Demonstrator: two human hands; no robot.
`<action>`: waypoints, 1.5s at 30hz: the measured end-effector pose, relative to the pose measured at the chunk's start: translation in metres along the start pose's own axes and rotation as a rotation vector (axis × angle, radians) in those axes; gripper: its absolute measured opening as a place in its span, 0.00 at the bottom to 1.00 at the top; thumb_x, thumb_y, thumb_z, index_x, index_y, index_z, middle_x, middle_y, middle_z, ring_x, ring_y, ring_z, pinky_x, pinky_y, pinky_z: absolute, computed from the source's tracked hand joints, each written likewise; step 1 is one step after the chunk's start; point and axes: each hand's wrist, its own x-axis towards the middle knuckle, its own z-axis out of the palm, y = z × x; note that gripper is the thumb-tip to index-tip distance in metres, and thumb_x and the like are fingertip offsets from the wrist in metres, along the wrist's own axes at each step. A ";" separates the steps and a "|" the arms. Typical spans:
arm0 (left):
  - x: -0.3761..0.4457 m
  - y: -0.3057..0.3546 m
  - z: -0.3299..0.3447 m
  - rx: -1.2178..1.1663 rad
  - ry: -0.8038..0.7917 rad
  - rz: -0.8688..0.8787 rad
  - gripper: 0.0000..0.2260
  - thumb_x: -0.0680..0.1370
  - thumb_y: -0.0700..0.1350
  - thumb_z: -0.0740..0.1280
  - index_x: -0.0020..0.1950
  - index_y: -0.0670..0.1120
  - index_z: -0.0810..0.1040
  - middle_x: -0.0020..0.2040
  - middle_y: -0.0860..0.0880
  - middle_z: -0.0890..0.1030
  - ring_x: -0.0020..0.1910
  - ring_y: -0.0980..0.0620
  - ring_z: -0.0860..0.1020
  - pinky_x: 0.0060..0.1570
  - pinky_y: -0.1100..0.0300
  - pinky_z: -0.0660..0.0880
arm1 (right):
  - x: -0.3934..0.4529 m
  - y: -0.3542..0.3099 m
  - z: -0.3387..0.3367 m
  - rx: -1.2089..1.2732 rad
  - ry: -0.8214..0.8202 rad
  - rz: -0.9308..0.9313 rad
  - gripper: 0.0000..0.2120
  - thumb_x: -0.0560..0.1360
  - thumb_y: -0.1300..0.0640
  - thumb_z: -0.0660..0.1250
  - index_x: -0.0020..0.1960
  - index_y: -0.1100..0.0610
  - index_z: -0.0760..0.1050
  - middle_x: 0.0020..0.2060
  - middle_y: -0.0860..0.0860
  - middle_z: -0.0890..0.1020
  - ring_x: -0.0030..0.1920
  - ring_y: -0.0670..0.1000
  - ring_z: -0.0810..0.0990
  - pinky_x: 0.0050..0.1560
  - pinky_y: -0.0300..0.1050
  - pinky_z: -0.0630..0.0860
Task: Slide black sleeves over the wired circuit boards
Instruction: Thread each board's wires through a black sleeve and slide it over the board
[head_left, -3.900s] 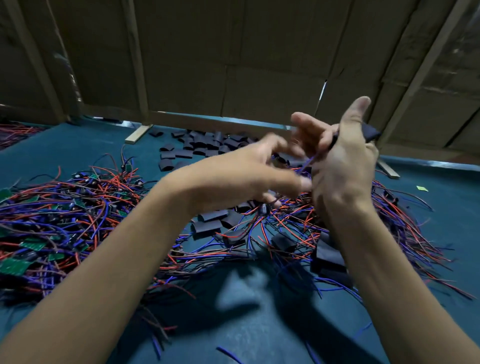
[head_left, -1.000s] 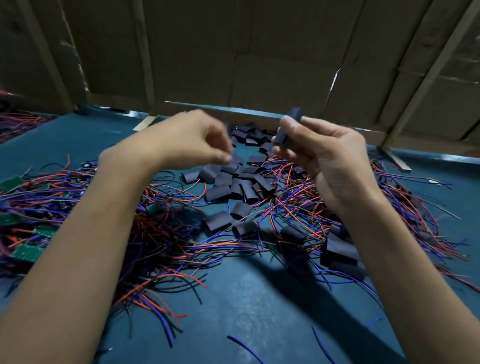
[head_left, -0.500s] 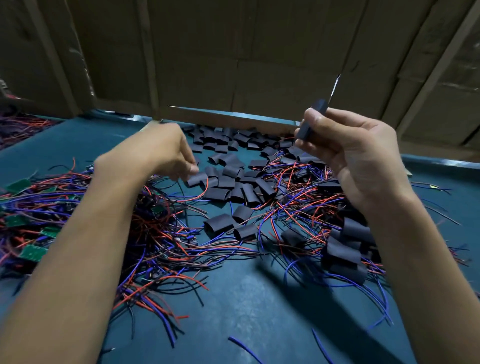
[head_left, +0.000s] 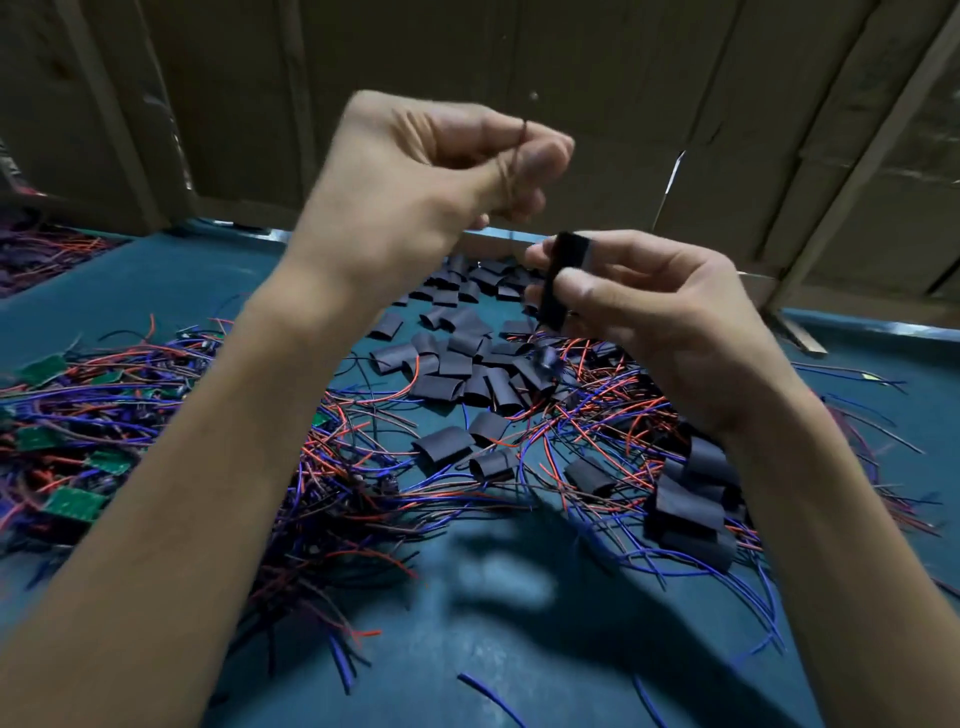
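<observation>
A: Head view, entry one. Where are the hands?

B: Both raised above the teal table (head_left: 519, 623). The left hand (head_left: 436, 171) is the higher one, fingers curled, pinching a thin wire (head_left: 511, 156) between thumb and forefinger. The wire is blurred; I cannot tell its colour or what hangs from it.

A: And the right hand (head_left: 649, 312)?

B: Lower and to the right of the left one, not touching it. Thumb and fingers pinch a black sleeve (head_left: 563, 280), held roughly upright, its top end showing above the fingertips.

A: Is a board inside that sleeve?

B: Cannot tell. A small dark blurred object (head_left: 545, 358) shows just below the sleeve, too smeared to identify.

A: The stock on the table?

B: Loose black sleeves (head_left: 452, 364) lie scattered in the middle, reaching back toward the far edge. A few more sit nearer, among red and blue wires (head_left: 587, 421). A dark stack of sleeved pieces (head_left: 691, 509) lies beside the right forearm. On the left, a dense tangle of wires with green circuit boards (head_left: 72, 501) showing through it.

A: Background?

B: A brown cardboard wall (head_left: 467, 62) with wooden battens (head_left: 862, 156) stands along the far side of the table. Hand shadows fall on the near table surface.
</observation>
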 end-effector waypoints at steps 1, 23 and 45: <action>-0.001 -0.001 0.005 -0.028 -0.001 -0.016 0.08 0.77 0.43 0.74 0.53 0.41 0.85 0.38 0.47 0.85 0.39 0.53 0.82 0.44 0.56 0.82 | -0.001 0.000 0.002 -0.026 -0.053 0.006 0.17 0.67 0.55 0.80 0.54 0.57 0.85 0.53 0.56 0.87 0.51 0.55 0.85 0.56 0.52 0.82; -0.002 -0.033 0.022 -0.266 -0.361 -0.535 0.08 0.83 0.45 0.64 0.56 0.44 0.82 0.44 0.45 0.84 0.41 0.48 0.84 0.44 0.55 0.83 | -0.002 -0.026 -0.005 0.525 0.045 0.339 0.13 0.70 0.57 0.71 0.49 0.64 0.83 0.40 0.57 0.85 0.39 0.50 0.87 0.35 0.36 0.82; -0.007 -0.039 0.042 -0.303 -0.398 -0.384 0.08 0.79 0.42 0.70 0.53 0.38 0.81 0.46 0.41 0.85 0.47 0.43 0.85 0.55 0.46 0.81 | 0.000 -0.025 -0.019 0.413 0.307 0.203 0.12 0.68 0.56 0.76 0.47 0.62 0.83 0.49 0.61 0.86 0.48 0.57 0.87 0.45 0.45 0.83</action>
